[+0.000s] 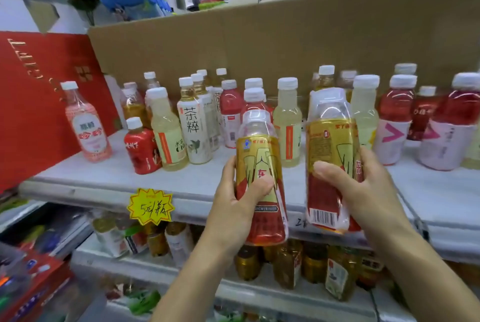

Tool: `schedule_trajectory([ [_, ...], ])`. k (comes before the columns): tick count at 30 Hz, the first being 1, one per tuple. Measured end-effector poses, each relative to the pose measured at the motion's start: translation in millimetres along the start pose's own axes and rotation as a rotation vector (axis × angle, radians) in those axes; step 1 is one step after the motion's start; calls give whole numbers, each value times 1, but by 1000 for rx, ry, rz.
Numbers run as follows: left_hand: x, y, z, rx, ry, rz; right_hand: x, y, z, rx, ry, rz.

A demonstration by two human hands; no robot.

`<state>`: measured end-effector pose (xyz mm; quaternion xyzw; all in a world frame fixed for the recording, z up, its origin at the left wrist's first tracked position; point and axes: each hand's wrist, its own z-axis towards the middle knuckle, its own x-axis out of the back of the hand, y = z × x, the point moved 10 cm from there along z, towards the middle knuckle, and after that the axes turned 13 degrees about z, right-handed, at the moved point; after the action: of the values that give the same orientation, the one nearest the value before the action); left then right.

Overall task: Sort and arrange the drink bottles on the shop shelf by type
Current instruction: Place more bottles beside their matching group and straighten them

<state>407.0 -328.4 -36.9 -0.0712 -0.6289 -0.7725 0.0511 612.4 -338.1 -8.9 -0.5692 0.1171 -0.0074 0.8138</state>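
A big brown cardboard sheet (285, 36) stands along the back edge of the white shelf (91, 173). A big red box (39, 103) stands at the shelf's left edge. Many drink bottles with white caps stand on the shelf, and the kinds are mixed up. Under it is a lower shelf (161, 269) with brown and gold bottles (288, 267) packed close together.

The person's 2 bare arms reach up from the bottom. The left hand (233, 207) grips the left gold bottle (259, 166) low down. Its fingers wrap round the bottle and its thumb lies across the label. The right hand (368, 192) grips the right gold bottle (330, 155) the same way, with the thumb on the front. Both bottles are gold and red with clear tops, and both are upright but lean a little. They are in the air just in front of the shelf's front edge, near its middle. They are close beside each other but not touching.

A fat red bottle (392, 124) with a white and pink label stands toward the shelf's right edge. A pale yellow bottle (167, 134) and a tea bottle (194, 129) with a white label stand side by side, left of the middle. A pink bottle (88, 129) stands alone near the left edge, by the red box. A small red bottle (141, 147) stands near the front edge, just beside the pale yellow bottle. A yellow star price tag (150, 206) sticks on the shelf's front edge, left of the left hand.
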Motion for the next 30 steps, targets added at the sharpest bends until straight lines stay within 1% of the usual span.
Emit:
schedule_trajectory([
  [7, 0, 7, 24, -76, -85, 0, 42, -20, 9, 168, 323, -66],
  [10, -11, 9, 30, -98, -93, 31, 64, -26, 11, 214, 422, -103],
  [12, -21, 11, 33, -107, -101, 29, 75, -27, 14, 219, 435, -137],
  [18, -54, 15, 45, -104, -106, -33, 101, -5, 25, 141, 393, -248],
  [22, -72, 17, 56, -134, -72, 14, 120, -1, 36, 125, 377, -268],
  [26, -85, 10, 64, -110, -58, 59, 137, 2, 50, 94, 402, -324],
  [27, -87, 9, 66, -105, -58, 78, 139, -7, 52, 129, 432, -382],
  [28, -88, 8, 67, -103, -61, 97, 138, -23, 52, 211, 465, -445],
  [29, -89, 8, 69, -106, -61, 114, 132, -45, 53, 344, 488, -502],
  [30, -89, 7, 70, -112, -57, 130, 120, -73, 51, 515, 486, -554],
])
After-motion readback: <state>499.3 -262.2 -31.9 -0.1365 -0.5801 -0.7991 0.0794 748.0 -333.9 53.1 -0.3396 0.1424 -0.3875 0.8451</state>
